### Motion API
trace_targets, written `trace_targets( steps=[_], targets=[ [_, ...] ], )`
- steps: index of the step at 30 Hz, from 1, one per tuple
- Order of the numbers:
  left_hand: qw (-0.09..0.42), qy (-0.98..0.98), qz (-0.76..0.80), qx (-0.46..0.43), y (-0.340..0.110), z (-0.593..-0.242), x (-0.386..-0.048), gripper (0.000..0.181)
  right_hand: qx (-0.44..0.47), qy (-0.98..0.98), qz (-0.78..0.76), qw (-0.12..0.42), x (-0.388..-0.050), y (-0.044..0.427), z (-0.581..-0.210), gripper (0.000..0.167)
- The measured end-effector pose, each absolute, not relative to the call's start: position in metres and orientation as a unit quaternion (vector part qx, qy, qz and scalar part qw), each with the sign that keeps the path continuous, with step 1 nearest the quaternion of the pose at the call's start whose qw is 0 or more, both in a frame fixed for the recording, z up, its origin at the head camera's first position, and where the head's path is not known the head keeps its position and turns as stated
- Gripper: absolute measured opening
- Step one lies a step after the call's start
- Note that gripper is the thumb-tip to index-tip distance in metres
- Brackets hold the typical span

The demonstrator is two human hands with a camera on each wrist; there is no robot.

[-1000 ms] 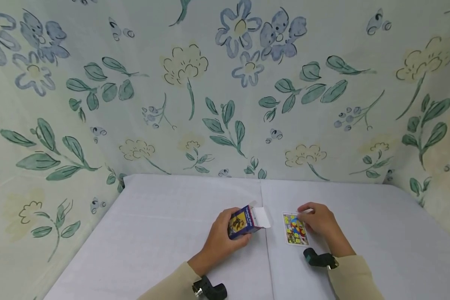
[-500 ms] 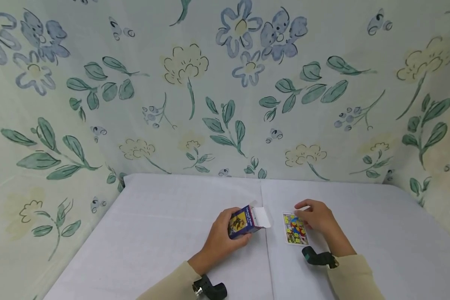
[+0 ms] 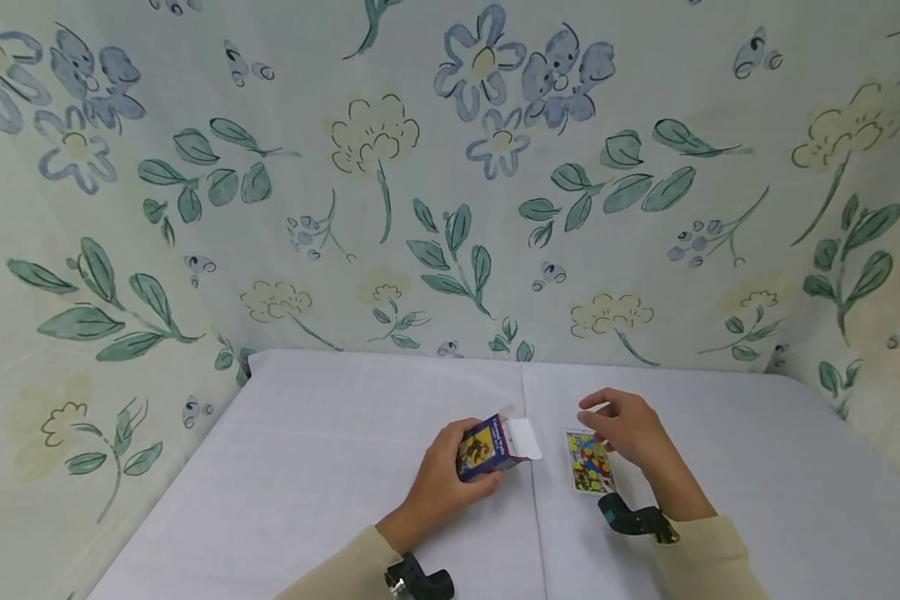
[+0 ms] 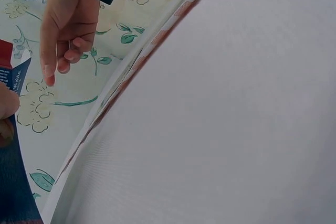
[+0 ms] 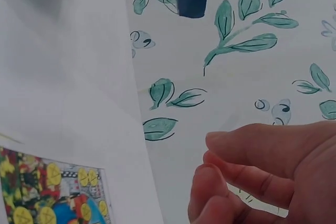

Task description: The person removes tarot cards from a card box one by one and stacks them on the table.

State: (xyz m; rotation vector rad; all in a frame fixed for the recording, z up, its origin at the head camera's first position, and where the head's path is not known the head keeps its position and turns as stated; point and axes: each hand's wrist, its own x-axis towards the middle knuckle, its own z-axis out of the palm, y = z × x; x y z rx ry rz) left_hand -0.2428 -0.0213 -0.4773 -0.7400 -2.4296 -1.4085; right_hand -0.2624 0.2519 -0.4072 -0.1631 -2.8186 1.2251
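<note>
My left hand (image 3: 446, 479) grips a dark blue card box (image 3: 480, 450) with a yellow picture, holding it tilted above the table. Its white end flap (image 3: 522, 437) hangs open toward the right. In the left wrist view, part of the blue box (image 4: 16, 177) and the thumb side of the left hand (image 4: 6, 111) show at the left edge. A colourful playing-size card (image 3: 590, 462), printed with yellow discs, lies face up on the table. Just above its upper right edge hovers my right hand (image 3: 630, 425), fingers loosely bent, nothing visible between them. The right wrist view shows the card (image 5: 58, 195) apart from these fingers.
A white cloth with a centre crease covers the table (image 3: 330, 467). Behind and at both sides hangs a floral curtain (image 3: 390, 200). Black wrist cameras (image 3: 420, 577) sit on both wrists, the right one (image 3: 633, 517) close to the card's lower edge.
The right hand has risen off the card and drifted slightly left and away from me. The left hand and box have stayed in place.
</note>
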Motion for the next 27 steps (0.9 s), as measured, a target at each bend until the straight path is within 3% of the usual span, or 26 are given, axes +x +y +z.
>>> trace_targets(
  steps=[4, 13, 27],
  targets=[
    [0.121, -0.831, -0.481, -0.253, -0.022, -0.477, -0.243, 0.069, -0.034, -0.918, 0.391, 0.059, -0.268, 0.253, -0.413, 0.030],
    [0.126, -0.834, -0.475, -0.252, -0.022, -0.481, -0.243, 0.069, -0.020, -0.915, 0.399, 0.048, -0.250, 0.235, -0.388, 0.026],
    [0.126, -0.833, -0.473, -0.258, -0.022, -0.480, -0.243, 0.069, -0.013, -0.906, 0.420, 0.045, -0.244, 0.219, -0.382, 0.023]
  ],
)
